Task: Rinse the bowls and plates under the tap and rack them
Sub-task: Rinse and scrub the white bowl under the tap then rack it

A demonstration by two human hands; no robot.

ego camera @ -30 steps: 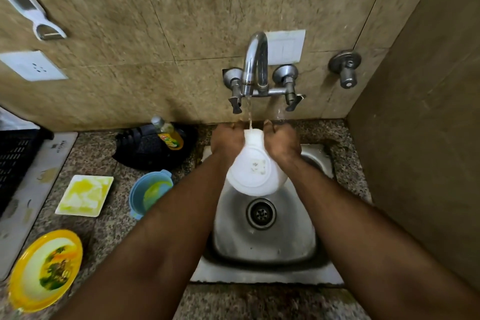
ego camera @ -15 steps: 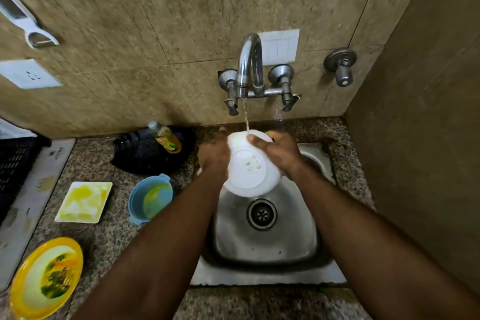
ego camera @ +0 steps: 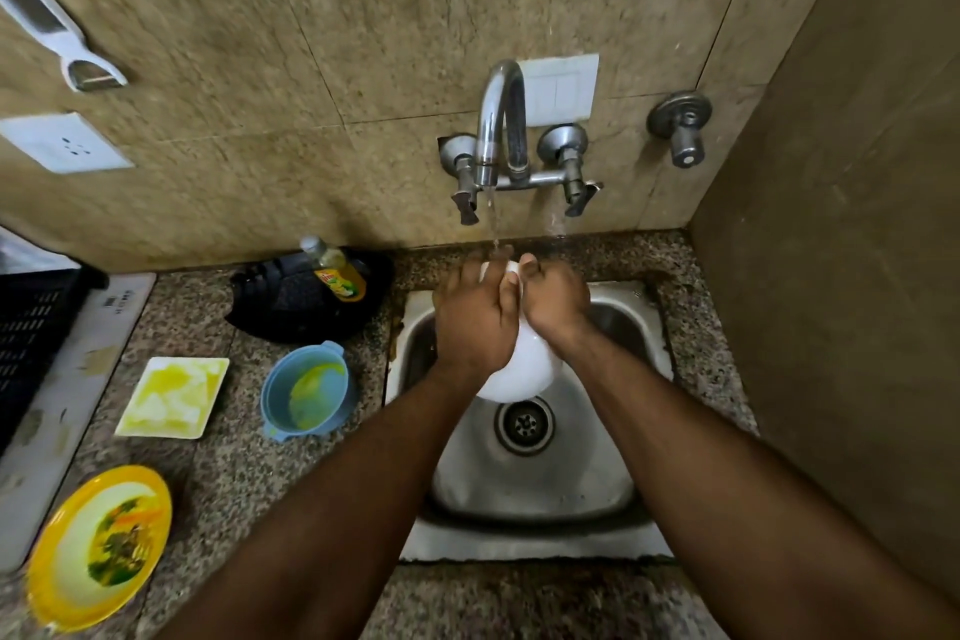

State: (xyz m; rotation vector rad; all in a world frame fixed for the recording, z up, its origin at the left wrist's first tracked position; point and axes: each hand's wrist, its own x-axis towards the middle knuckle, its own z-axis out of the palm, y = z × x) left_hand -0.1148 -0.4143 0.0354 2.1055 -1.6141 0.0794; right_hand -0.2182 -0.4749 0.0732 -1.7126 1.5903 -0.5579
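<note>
Both hands, left [ego camera: 475, 322] and right [ego camera: 553, 299], grip round white bowl [ego camera: 514, 374], fingers curled round its rim, under thin stream from chrome wall tap [ego camera: 498, 120], above steel sink [ego camera: 535, 483] at counter's back edge.

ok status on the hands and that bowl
Both hands, left hand and right hand, grip the white bowl. Tap running onto it, over the sink. Nothing in the way.

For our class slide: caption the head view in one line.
Both hands, left and right, hold a white bowl under the running tap.
</note>
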